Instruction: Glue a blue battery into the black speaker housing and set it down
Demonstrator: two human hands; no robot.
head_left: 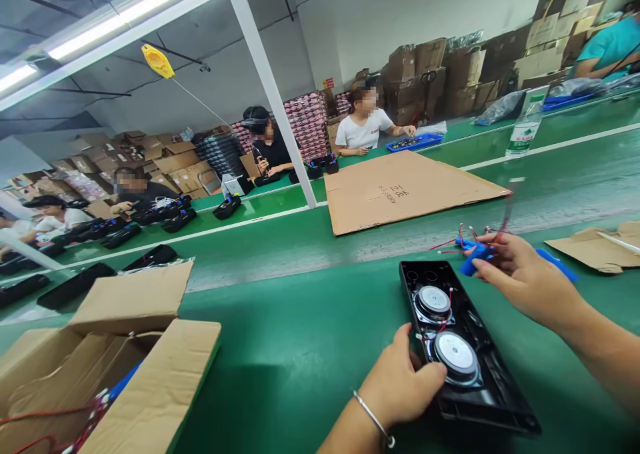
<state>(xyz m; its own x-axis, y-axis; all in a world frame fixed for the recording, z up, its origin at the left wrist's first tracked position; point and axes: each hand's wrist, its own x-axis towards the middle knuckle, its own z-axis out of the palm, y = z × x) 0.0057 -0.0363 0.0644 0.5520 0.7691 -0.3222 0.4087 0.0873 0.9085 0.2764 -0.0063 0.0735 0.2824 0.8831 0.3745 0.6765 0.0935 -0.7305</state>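
Cardboard sheet point(400, 191): handwritten 正发, line below illegible; bottle point(523, 135) label too small to read. Black spkr housing point(500, 384) on green bench point(280, 347), far end nr bench's far edge; wide stretch betw it & open carton point(155, 374). L hand point(403, 382): part-spread, gripping housing's left side. R hand point(525, 274): fingers pinched on blue batt pack point(474, 261).

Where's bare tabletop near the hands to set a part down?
Biggest patch: green tabletop between the open carton and the left hand on the speaker housing. Narrower: between the housing's far end and the flat cardboard sheet. Crowded: right of the housing's far end, where the right hand holds a blue piece near more blue pieces.
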